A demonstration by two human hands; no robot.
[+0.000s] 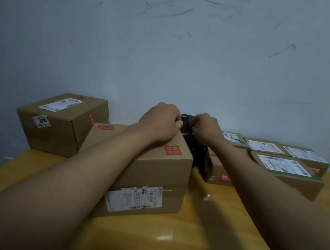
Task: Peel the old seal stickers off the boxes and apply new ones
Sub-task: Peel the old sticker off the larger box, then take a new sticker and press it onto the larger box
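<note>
From the head view, the middle box [136, 162] stands on the wooden table [199, 239], its long axis running away from the person toward the wall [168, 44], with a shipping label on its near face. It wears a red square seal sticker [171, 150] on its top near the right edge and a second red sticker [105, 127] at its far left corner; whether these are old seals or fresh ones I cannot say.

Both hands meet just behind that box's far right corner, at a black plastic bag [195, 146]. The left hand [160, 122] rests on the box top with fingers curled, seeming to pinch the bag's rim. The right hand [205, 128] pinches the same rim — though what is between the fingertips is too small to tell.

Left of the middle box stands a taller carton [59, 124] with a red sticker on its side edge; to the right lie several flat boxes [288, 171], some with red seals. In my judgement the work is midway at best — many boxes, no clear sign of which are finished.
</note>
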